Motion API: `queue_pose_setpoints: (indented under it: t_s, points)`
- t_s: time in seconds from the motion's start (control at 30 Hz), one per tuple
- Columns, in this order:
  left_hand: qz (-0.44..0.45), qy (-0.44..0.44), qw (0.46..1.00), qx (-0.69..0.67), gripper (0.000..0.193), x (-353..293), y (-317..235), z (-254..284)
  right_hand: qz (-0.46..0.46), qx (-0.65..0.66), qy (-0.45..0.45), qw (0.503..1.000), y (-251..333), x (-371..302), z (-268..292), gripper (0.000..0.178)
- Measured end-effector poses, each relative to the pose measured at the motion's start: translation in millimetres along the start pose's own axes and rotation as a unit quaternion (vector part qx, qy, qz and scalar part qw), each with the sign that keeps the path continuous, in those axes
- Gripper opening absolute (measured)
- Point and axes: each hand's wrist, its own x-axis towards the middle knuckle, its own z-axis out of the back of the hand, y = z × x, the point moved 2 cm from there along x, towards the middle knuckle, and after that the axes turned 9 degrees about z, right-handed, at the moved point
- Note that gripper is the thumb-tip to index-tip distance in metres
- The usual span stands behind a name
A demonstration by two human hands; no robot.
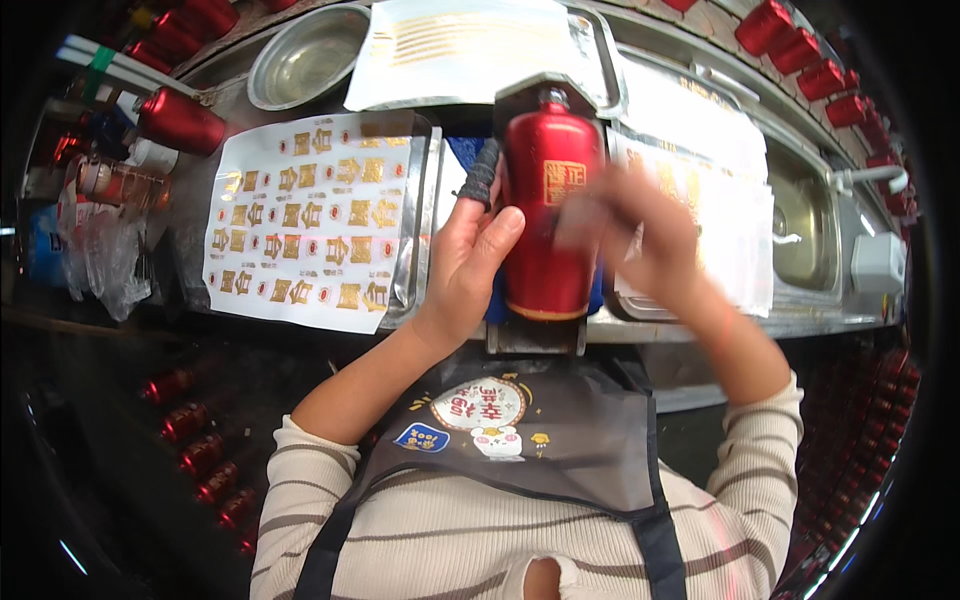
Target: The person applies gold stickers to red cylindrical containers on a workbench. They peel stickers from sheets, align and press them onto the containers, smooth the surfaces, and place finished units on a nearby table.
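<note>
A glossy red bottle (pixel 548 250) with a dark neck and a gold square label (pixel 566 183) lies in front of me, its neck pointing away. Around its left side is my left hand (pixel 470 250), thumb on top and a dark wrap on one finger. My right hand (pixel 630 228) is over the bottle's right side by the label. Motion smears its fingers, so whether they hold anything is hidden. Under the bottle, a blue cloth (pixel 597 292) shows at the edges.
To the left lies a white sheet of gold decals (pixel 300 215) on a metal tray (pixel 424 230). Another sheet (pixel 470 75) lies at the back, near a metal bowl (pixel 305 60). More sheets (pixel 735 240) lie right, before a sink (pixel 808 240). A red bottle (pixel 182 120) stands far left.
</note>
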Motion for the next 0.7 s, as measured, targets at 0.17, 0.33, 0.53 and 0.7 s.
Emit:
queue_pose_setpoints:
  t_s: [0.17, 0.33, 0.53, 0.7]
  points:
    - [-0.037, -0.045, 0.992, 0.114, 0.066, 3, 5, 4, 0.212, -0.205, 0.046, 0.954, 4, -26, 8, 0.025]
    - [-0.012, -0.04, 0.995, 0.091, 0.07, 2, 7, 12, 0.042, -0.106, -0.121, 0.986, -32, 11, 20, 0.022]
    - [-0.116, -0.046, 0.952, 0.279, 0.058, 9, -10, 18, 0.158, -0.055, -0.052, 0.985, 23, -30, -7, 0.023]
    - [-0.241, -0.03, 0.781, 0.575, 0.037, 25, -30, 17, 0.078, -0.097, -0.093, 0.988, 5, -22, 17, 0.028]
